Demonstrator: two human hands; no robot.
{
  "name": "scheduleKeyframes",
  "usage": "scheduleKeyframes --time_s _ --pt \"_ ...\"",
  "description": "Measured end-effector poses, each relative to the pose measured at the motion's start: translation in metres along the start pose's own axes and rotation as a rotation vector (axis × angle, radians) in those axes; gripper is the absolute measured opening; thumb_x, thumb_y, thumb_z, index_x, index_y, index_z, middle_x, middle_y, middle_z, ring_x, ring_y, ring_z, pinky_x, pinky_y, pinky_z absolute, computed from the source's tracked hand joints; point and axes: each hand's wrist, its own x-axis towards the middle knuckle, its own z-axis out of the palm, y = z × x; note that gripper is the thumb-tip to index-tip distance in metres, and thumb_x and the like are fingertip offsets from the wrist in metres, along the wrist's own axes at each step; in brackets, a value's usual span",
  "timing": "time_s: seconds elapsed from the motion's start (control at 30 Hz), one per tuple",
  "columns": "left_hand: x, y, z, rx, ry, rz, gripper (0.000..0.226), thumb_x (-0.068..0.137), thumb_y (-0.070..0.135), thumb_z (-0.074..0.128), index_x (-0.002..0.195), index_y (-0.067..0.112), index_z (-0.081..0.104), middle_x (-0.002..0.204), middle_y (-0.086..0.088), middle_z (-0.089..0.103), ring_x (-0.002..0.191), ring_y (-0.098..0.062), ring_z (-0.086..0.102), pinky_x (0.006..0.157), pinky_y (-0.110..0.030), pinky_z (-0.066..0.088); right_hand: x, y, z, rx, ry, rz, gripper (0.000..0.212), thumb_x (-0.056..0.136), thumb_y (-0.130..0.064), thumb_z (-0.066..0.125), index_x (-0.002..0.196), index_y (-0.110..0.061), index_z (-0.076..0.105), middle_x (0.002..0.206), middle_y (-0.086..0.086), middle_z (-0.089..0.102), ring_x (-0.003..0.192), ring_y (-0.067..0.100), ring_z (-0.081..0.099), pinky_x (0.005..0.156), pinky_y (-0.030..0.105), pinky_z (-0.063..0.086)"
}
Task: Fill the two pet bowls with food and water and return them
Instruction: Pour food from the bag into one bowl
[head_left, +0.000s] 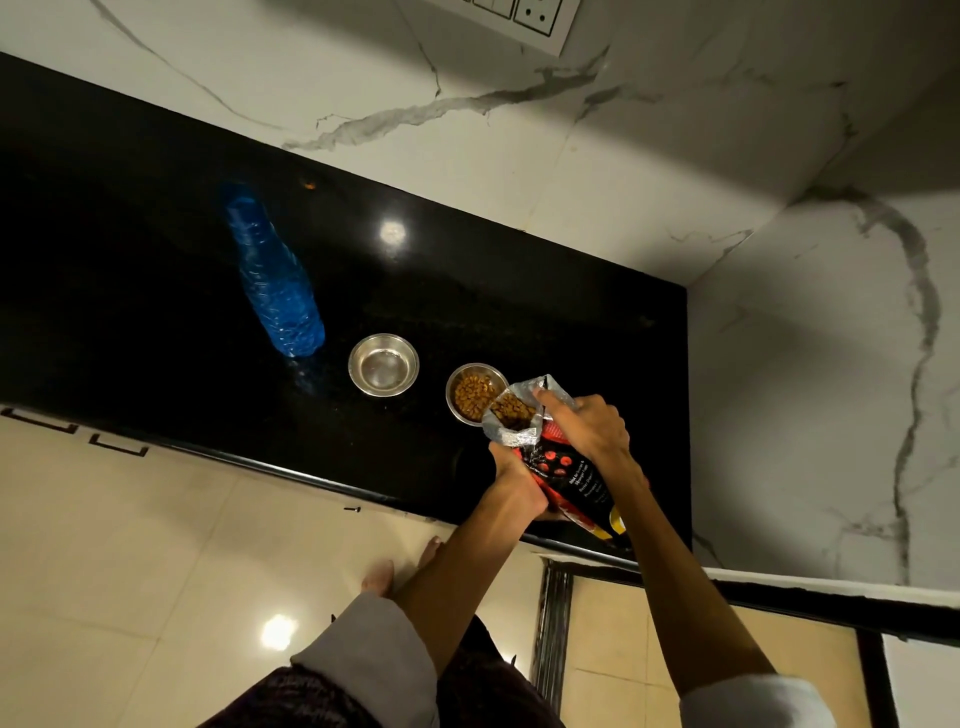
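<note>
Right now both hands are gripping the food bag (558, 467): the left hand (514, 480) is clasping its lower side, the right hand (589, 428) is pinching its open mouth, tilting kibble over the food bowl (475, 393) at about 10 o'clock from the hands. Farther toward 9 o'clock, the second steel bowl (383, 365) and the blue bottle (272, 275) are standing on the black counter (156, 291).
</note>
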Motion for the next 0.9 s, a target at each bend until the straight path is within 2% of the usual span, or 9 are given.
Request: scheduleKeyframes --time_s 0.03,0.13,0.2,0.33,0.47,0.57,0.7,0.8,0.9 --pt "0.0001 0.0005 -0.0001 0.001 0.005 0.001 0.094 0.093 0.081 0.014 0.117 0.009 0.07 0.108 -0.023 0.069 0.097 -0.039 0.062 0.094 -0.06 0.042 0.0002 -0.0009 0.0 0.001 0.0 0.001 0.065 0.084 -0.086 0.052 0.061 -0.026 0.059 0.067 -0.009 0.057 0.068 0.015 0.057 0.072 0.032 0.044" --pt "-0.0016 0.0011 0.0008 0.007 0.005 0.001 0.093 0.094 0.08 0.015 0.124 0.01 0.068 0.118 -0.024 0.067 0.12 -0.043 0.059 0.102 -0.063 0.04 0.0013 -0.0019 0.0005 0.003 -0.012 0.012 0.066 0.084 -0.085 0.053 0.062 -0.023 0.062 0.066 -0.007 0.059 0.066 0.013 0.055 0.07 0.031 0.041" --pt "-0.0027 0.0028 0.0012 0.008 0.007 -0.01 0.097 0.092 0.082 0.014 0.123 0.009 0.068 0.123 -0.025 0.067 0.124 -0.044 0.057 0.105 -0.065 0.039 0.001 -0.0028 0.0001 0.01 -0.003 0.012 0.067 0.085 -0.085 0.053 0.063 -0.022 0.064 0.066 -0.007 0.06 0.064 0.011 0.054 0.067 0.03 0.039" --pt "0.0003 0.0025 0.0024 0.007 0.016 -0.004 0.101 0.089 0.087 0.014 0.119 0.008 0.07 0.113 -0.025 0.069 0.102 -0.042 0.062 0.094 -0.063 0.043 0.0022 -0.003 -0.002 0.008 -0.031 0.001 0.069 0.086 -0.084 0.052 0.062 -0.02 0.064 0.07 0.0 0.067 0.071 0.019 0.064 0.074 0.032 0.05" --pt "0.0016 0.0021 0.0033 0.026 0.01 -0.014 0.1 0.09 0.085 0.015 0.123 0.007 0.068 0.108 -0.024 0.067 0.115 -0.045 0.06 0.101 -0.066 0.04 0.0018 -0.0029 -0.0047 0.02 -0.017 -0.009 0.067 0.087 -0.082 0.053 0.061 -0.021 0.062 0.066 -0.003 0.063 0.068 0.018 0.061 0.07 0.031 0.045" --pt "-0.0002 0.0015 0.0039 0.022 -0.013 -0.015 0.106 0.084 0.092 0.015 0.121 0.008 0.069 0.105 -0.024 0.068 0.1 -0.043 0.062 0.093 -0.064 0.044 0.0015 -0.0012 -0.0043 0.016 -0.014 -0.013 0.066 0.088 -0.082 0.053 0.069 -0.02 0.067 0.07 -0.003 0.064 0.07 0.016 0.06 0.071 0.031 0.045" --pt "0.0027 0.0005 0.0035 0.032 0.004 -0.027 0.103 0.087 0.089 0.015 0.12 0.007 0.069 0.111 -0.024 0.068 0.118 -0.045 0.059 0.11 -0.067 0.037 0.0009 -0.0001 -0.0047 0.009 0.001 -0.013 0.066 0.087 -0.083 0.052 0.069 -0.021 0.065 0.07 -0.007 0.059 0.067 0.013 0.054 0.064 0.026 0.036" --pt "0.0024 0.0007 0.0035 0.023 0.008 -0.015 0.101 0.087 0.09 0.016 0.115 0.009 0.07 0.106 -0.022 0.069 0.098 -0.042 0.061 0.102 -0.066 0.04 0.002 0.0018 -0.0022 -0.01 -0.007 -0.017 0.06 0.087 -0.083 0.052 0.076 -0.025 0.063 0.077 -0.005 0.058 0.077 0.018 0.056 0.075 0.031 0.041" --pt "0.0033 0.0005 0.0031 0.032 0.016 -0.02 0.1 0.088 0.088 0.016 0.115 0.008 0.07 0.103 -0.022 0.069 0.099 -0.042 0.061 0.101 -0.065 0.041 0.0034 0.0025 -0.0013 0.006 -0.011 -0.023 0.067 0.086 -0.085 0.051 0.073 -0.021 0.069 0.076 -0.003 0.065 0.079 0.02 0.063 0.075 0.033 0.047"
